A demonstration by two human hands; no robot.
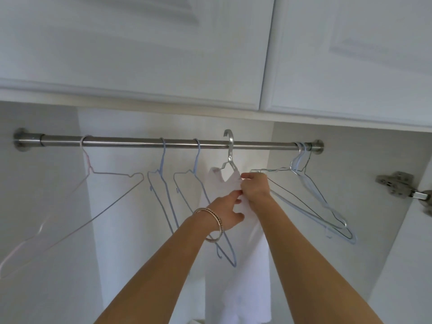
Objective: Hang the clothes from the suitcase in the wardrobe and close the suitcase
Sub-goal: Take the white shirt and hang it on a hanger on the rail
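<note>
A white sleeveless garment of thin fabric [236, 253] hangs on a silver metal hanger with a broad flat hook [229, 150], and both hands meet at its right shoulder, near the middle of the open white wardrobe [395, 206]. The hanger's hook sits tilted at the horizontal steel rail [163, 143], its tip rising above the bar; whether it rests fully over the rail cannot be told. The right hand [256, 189] is the higher of the two, its fingers curled and pinching the cloth at the shoulder edge just below the hanger's arm. The left hand [228, 212], wearing thin metal bangles at the wrist [214, 226], reaches up from below and left, its fingertips touching the same fold of fabric right beside the right hand, thumb and fingers closing on it. The rest of the garment drops straight down between the two forearms toward the bottom of the view. To the left on the rail hang a pale pink wire hanger [77, 202] and two light blue wire hangers [163, 183], all bare. At the rail's right end, a bunch of bare wire hangers [311, 202] hangs together, just beside the right hand. A metal door hinge [397, 184] shows on the right wall.
</note>
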